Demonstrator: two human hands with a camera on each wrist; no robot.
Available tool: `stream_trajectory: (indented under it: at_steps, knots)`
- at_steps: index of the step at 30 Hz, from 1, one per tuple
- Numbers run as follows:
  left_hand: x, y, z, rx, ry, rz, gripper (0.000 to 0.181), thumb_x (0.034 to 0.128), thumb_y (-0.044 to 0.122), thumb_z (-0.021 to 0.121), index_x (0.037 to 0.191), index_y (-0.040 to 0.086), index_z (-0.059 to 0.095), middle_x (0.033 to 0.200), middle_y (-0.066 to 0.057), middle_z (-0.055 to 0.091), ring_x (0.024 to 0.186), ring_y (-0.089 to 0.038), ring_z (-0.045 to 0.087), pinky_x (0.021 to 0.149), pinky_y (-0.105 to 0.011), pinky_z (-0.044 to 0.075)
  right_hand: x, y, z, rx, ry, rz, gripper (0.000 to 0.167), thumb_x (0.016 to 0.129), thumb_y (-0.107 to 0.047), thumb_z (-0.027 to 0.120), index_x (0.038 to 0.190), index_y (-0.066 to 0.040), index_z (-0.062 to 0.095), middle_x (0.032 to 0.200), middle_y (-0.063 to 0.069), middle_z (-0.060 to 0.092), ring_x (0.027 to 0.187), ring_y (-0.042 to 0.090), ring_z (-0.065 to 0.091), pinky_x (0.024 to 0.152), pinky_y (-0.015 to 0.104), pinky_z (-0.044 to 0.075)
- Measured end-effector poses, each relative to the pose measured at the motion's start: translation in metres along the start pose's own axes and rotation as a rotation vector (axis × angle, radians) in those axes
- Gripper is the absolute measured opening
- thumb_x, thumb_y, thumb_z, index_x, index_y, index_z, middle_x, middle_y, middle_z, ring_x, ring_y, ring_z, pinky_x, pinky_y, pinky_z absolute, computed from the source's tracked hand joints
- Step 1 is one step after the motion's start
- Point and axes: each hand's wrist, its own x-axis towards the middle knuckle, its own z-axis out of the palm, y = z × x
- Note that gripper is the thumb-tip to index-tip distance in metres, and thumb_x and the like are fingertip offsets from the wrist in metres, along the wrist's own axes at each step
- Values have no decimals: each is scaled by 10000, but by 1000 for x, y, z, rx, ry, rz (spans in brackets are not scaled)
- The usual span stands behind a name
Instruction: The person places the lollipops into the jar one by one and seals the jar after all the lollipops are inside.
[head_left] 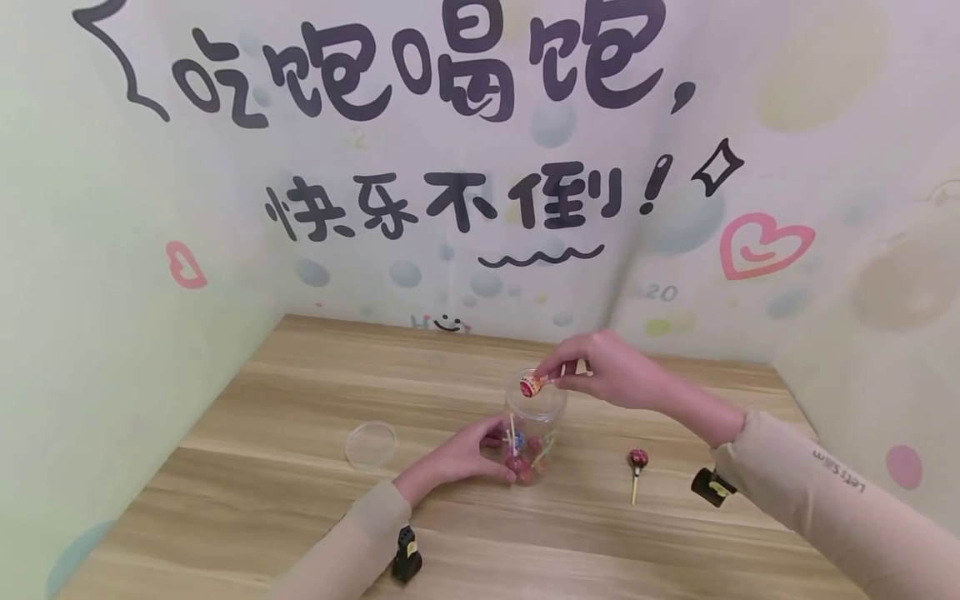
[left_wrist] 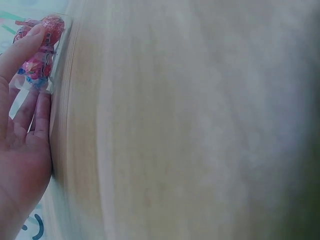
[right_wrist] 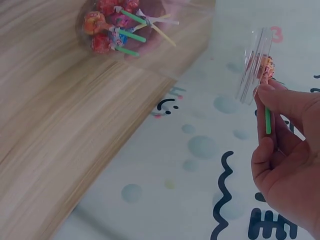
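A clear jar (head_left: 558, 410) stands upright and uncovered on the table, with several wrapped lollipops (right_wrist: 120, 32) inside. My left hand (head_left: 467, 454) grips its lower side, thumb and fingers on opposite sides; the left wrist view shows this hand (left_wrist: 25, 145) beside red and pink candies (left_wrist: 42, 60). Above the jar's mouth, my right hand (head_left: 622, 373) pinches a red-and-cream wrapped lollipop (head_left: 529, 386). In the right wrist view, the thumb and fingers of my right hand (right_wrist: 290, 150) hold its green stick (right_wrist: 268, 121), with the candy head at the clear rim (right_wrist: 248, 67).
A round clear lid (head_left: 371, 445) lies on the wooden table (head_left: 247, 467) left of the jar. Another lollipop (head_left: 637, 460), dark red with a pale stick, lies to the right. Behind the table rises a wall (head_left: 480, 292) with printed writing.
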Motion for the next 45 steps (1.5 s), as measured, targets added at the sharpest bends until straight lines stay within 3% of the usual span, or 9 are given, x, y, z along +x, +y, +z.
stream_trajectory:
  at_steps: [9, 17, 27, 38, 45]
  knots:
    - [0, 1, -1, 5, 3, -15, 757, 771, 170, 848, 1426, 96, 477, 1360, -61, 604, 1268, -218, 563, 1087, -326, 467, 1, -5, 7, -25, 24, -27, 231, 855, -13, 726, 1029, -159, 770, 1015, -39, 774, 949, 121, 719, 812, 268, 591]
    - [1, 1, 0, -3, 3, 1, 734, 763, 149, 851, 1402, 101, 495, 1301, -59, 622, 1233, -213, 568, 1060, -253, 462, 5, -7, 13, -38, 34, -22, 207, 845, -5, 731, 981, -154, 774, 974, -37, 776, 910, 126, 716, 766, 265, 588]
    - [1, 3, 0, -9, -3, -23, 725, 792, 155, 832, 1423, 116, 476, 1317, -49, 607, 1257, -228, 561, 1076, -286, 459, 7, -10, 18, -34, 7, -48, 213, 858, 8, 709, 991, -147, 771, 975, -41, 771, 927, 113, 710, 803, 237, 584]
    - [1, 2, 1, -4, -1, -9, 692, 787, 144, 834, 1391, 103, 498, 1293, -56, 613, 1228, -220, 575, 1067, -298, 475, 8, -12, 21, -38, -5, -27, 208, 864, -2, 708, 980, -160, 776, 966, -57, 768, 923, 100, 701, 813, 237, 580]
    - [0, 0, 0, -10, -3, -17, 706, 788, 165, 837, 1401, 127, 489, 1319, -51, 607, 1249, -218, 567, 1072, -296, 468, 6, -11, 23, -61, 22, -30, 265, 857, -58, 734, 1108, -142, 747, 1082, -11, 762, 1020, 157, 701, 881, 318, 580]
